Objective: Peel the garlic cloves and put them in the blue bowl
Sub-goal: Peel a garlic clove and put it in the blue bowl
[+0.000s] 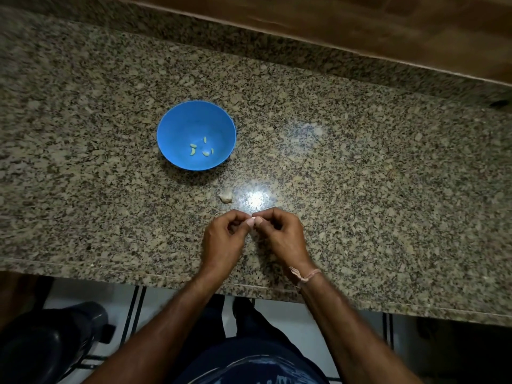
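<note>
A blue bowl stands on the granite counter, with several peeled garlic cloves lying in its bottom. Nearer me, my left hand and my right hand meet fingertip to fingertip above the counter. Between them they pinch a small pale garlic clove, mostly hidden by the fingers. A remaining piece of garlic bulb lies on the counter between the bowl and my hands.
The speckled granite counter stretches wide to both sides; its front edge runs just below my wrists. A wooden surface borders it at the back. Small bits of garlic skin lie near my hands. A dark object sits at the far right.
</note>
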